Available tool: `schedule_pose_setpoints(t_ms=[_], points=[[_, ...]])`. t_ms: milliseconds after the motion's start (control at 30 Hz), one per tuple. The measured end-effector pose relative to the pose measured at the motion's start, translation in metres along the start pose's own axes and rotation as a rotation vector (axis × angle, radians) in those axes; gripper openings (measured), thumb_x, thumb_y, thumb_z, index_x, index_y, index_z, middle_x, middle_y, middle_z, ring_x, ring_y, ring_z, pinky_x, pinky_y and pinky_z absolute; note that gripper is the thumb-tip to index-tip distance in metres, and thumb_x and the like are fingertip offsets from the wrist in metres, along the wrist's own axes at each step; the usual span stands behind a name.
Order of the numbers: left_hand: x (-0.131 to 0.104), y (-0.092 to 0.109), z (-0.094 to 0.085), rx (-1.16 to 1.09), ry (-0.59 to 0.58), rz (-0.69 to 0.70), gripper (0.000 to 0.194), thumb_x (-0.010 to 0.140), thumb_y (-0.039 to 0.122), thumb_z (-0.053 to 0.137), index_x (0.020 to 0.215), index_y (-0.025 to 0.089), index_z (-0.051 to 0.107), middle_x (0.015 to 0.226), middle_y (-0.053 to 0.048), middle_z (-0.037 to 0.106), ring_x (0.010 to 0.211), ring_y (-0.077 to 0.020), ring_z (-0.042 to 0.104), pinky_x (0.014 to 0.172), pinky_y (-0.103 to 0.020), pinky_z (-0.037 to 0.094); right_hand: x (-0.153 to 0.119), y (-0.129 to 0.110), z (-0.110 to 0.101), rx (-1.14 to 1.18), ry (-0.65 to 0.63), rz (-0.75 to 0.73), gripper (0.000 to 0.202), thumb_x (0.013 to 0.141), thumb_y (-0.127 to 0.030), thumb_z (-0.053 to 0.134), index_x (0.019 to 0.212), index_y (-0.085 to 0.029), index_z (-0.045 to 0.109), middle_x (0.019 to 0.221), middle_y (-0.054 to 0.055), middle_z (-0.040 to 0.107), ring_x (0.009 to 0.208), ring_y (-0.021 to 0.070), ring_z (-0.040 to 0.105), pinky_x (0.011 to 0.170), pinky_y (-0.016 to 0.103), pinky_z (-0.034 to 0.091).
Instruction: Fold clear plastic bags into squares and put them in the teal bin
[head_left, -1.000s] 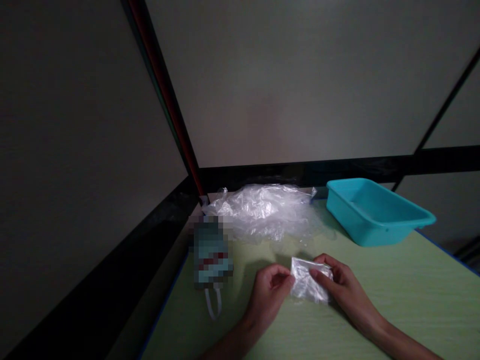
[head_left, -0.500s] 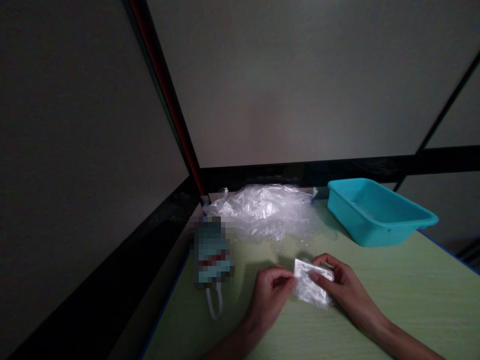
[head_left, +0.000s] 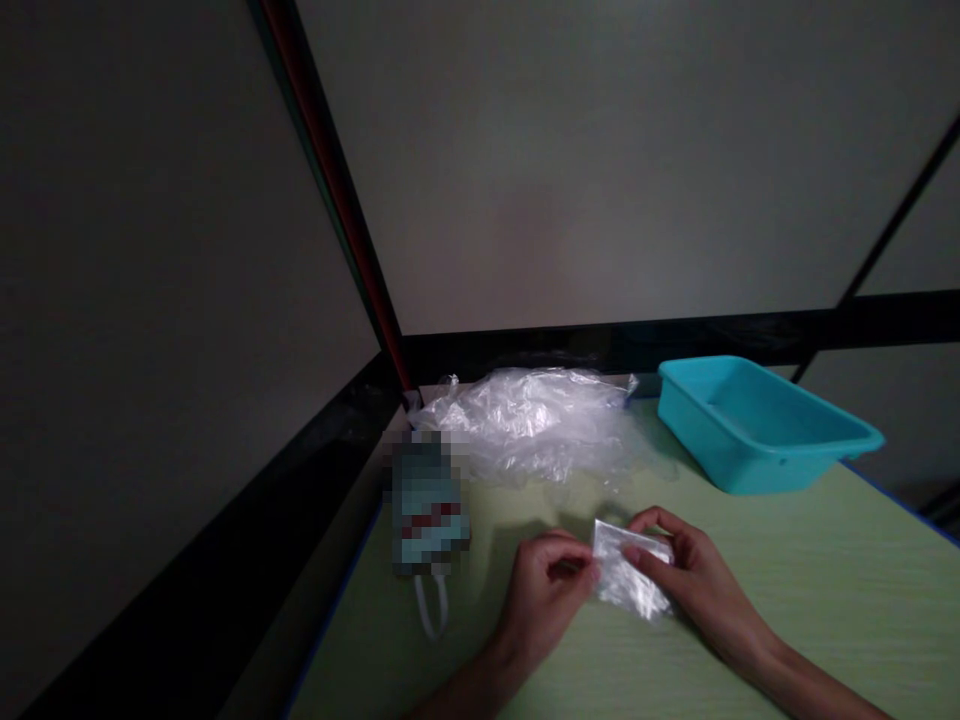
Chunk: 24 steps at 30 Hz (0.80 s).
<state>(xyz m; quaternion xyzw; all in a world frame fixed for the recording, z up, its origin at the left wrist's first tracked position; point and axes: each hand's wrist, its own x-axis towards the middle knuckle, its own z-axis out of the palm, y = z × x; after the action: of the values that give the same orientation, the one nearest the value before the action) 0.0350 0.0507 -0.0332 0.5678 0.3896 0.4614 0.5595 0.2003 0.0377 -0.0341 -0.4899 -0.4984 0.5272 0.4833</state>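
Observation:
Between my hands, just above the table, is a small folded packet of clear, shiny plastic (head_left: 628, 582). My right hand (head_left: 690, 562) grips its right side, thumb on top and fingers behind. At the packet's left edge, my left hand (head_left: 551, 580) pinches with thumb and forefinger. Whether anything lies inside the plastic cannot be made out. Beyond my hands, a loose heap of clear plastic bags (head_left: 532, 415) spreads along the back of the table.
A turquoise plastic basin (head_left: 757, 440) stands at the back right of the pale green table (head_left: 825, 600). To the left lies a blurred-out greenish item (head_left: 427, 500) with a white loop. Partition walls (head_left: 600, 180) close off the back and left.
Hardly anything differs. Both hands keep their hold on the plastic packet, and the whole view has shifted by a few pixels.

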Motion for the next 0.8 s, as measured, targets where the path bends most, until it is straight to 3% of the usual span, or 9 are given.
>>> schedule_pose_setpoints(t_ms=[267, 467, 800], points=[[-0.0006, 0.0018, 0.001, -0.012, -0.032, -0.033, 0.005, 0.061, 0.015, 0.059, 0.063, 0.013, 0.055, 0.06, 0.0, 0.053, 0.057, -0.0107, 0.048, 0.055, -0.021, 0.036, -0.0012, -0.0021, 0.001, 0.004, 0.006, 0.003, 0.031, 0.065, -0.042, 0.067, 0.072, -0.018, 0.048, 0.051, -0.006, 0.047, 0.044, 0.008, 0.039, 0.042, 0.02, 0.026], [-0.0011, 0.002, 0.0023, -0.046, -0.014, -0.001, 0.019, 0.059, 0.012, 0.059, 0.063, 0.018, 0.041, 0.061, 0.004, 0.046, 0.058, -0.0094, 0.045, 0.054, -0.02, 0.034, -0.0013, -0.0003, 0.0003, -0.007, -0.002, -0.006, 0.028, 0.069, -0.041, 0.065, 0.074, -0.019, 0.048, 0.055, -0.006, 0.048, 0.047, 0.0088, 0.04, 0.044, 0.021, 0.027], [-0.0015, 0.0097, 0.0028, -0.156, -0.048, -0.053, 0.019, 0.063, 0.02, 0.058, 0.062, 0.018, 0.039, 0.067, 0.001, 0.048, 0.062, -0.0103, 0.046, 0.057, -0.022, 0.036, -0.0018, -0.0072, 0.0016, 0.016, -0.051, 0.022, 0.03, 0.066, -0.04, 0.067, 0.078, -0.02, 0.048, 0.054, -0.006, 0.048, 0.045, 0.0085, 0.04, 0.042, 0.02, 0.028]])
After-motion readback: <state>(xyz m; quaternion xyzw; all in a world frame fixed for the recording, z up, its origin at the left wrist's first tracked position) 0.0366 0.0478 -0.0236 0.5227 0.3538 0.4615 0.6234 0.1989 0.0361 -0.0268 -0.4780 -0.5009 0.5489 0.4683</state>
